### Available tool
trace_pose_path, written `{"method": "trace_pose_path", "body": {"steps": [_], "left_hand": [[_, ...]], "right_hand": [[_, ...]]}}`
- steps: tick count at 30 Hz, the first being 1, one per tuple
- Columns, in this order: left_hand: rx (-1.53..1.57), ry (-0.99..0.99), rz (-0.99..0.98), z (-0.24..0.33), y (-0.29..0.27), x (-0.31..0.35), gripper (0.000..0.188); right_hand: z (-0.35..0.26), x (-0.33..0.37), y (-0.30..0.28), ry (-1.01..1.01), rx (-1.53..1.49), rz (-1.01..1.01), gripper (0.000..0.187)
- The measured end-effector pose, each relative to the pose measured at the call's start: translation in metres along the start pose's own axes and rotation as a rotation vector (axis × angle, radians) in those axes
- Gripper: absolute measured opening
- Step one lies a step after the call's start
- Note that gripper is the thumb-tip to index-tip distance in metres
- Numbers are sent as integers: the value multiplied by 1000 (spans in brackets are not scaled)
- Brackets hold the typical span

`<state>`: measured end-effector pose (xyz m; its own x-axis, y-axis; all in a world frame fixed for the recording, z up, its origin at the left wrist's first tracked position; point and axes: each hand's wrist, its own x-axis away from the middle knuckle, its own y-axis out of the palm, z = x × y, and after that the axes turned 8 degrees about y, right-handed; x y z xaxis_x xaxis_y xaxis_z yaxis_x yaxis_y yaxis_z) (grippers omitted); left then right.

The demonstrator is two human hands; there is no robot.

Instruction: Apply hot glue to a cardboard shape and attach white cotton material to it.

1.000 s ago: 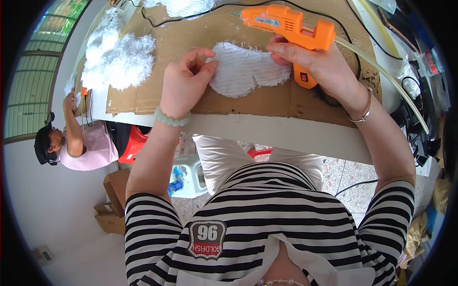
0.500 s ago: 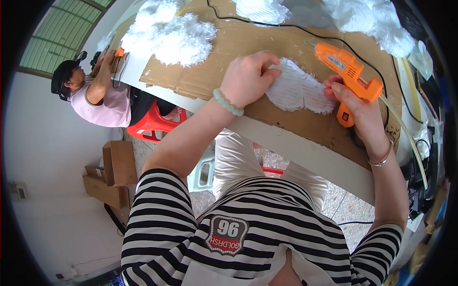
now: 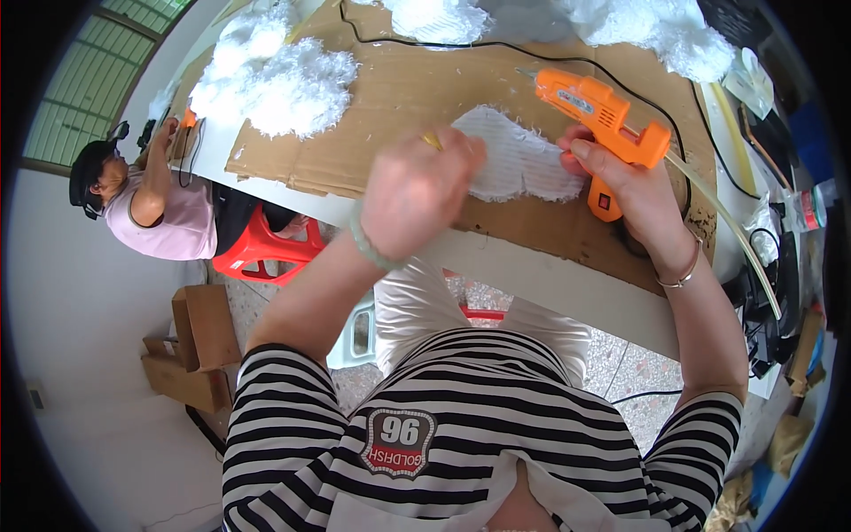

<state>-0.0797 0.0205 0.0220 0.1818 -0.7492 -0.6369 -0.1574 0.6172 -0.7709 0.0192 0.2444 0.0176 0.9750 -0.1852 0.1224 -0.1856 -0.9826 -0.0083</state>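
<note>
At the near edge of the tabletop (image 3: 550, 284), above a striped shirt (image 3: 461, 399), 2 bare hands work over a cardboard sheet (image 3: 417, 89). The left hand (image 3: 417, 191) is closed in a loose fist, fingers curled together on the left end of a white fleecy piece (image 3: 523, 164), pinching or pressing it against the cardboard; something small and yellowish shows at the knuckles, too blurred to name. The right hand (image 3: 634, 191) is clamped on the grip of an orange glue gun (image 3: 603, 115), with a fingertip just touching the right edge of the white piece. That piece lies flat between the 2 hands, its long axis running left to right across the sheet, so it extends rightward from the left fingers and leftward from the right ones; both hands touch it, the left covering more of it. The gun's body runs up and to the left, its nozzle (image 3: 525, 74) hanging just beyond the far edge of the piece and apart from it; a pale glue stick (image 3: 727, 222) trails from the back, and a black cord (image 3: 443, 40) winds away over the cardboard. Farther off, heaps of white stuffing (image 3: 284, 75) sit on the far left of the sheet, with more along the top rim. Well apart at far left, another person (image 3: 151, 199) in pink sits by a red stool (image 3: 266, 248).
</note>
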Motion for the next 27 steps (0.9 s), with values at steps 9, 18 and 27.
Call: {"method": "trace_pose_path", "body": {"steps": [9,18,27], "left_hand": [[198,81,-266,25,0,13,46],[210,72,-231,22,4,14,44],[227,79,-234,21,5,15,46]], "right_hand": [[2,5,1,-18,-45,33,24],[-15,5,-11,-102,18,25,22],[-39,24,-31,-20,279,-23,27]]}}
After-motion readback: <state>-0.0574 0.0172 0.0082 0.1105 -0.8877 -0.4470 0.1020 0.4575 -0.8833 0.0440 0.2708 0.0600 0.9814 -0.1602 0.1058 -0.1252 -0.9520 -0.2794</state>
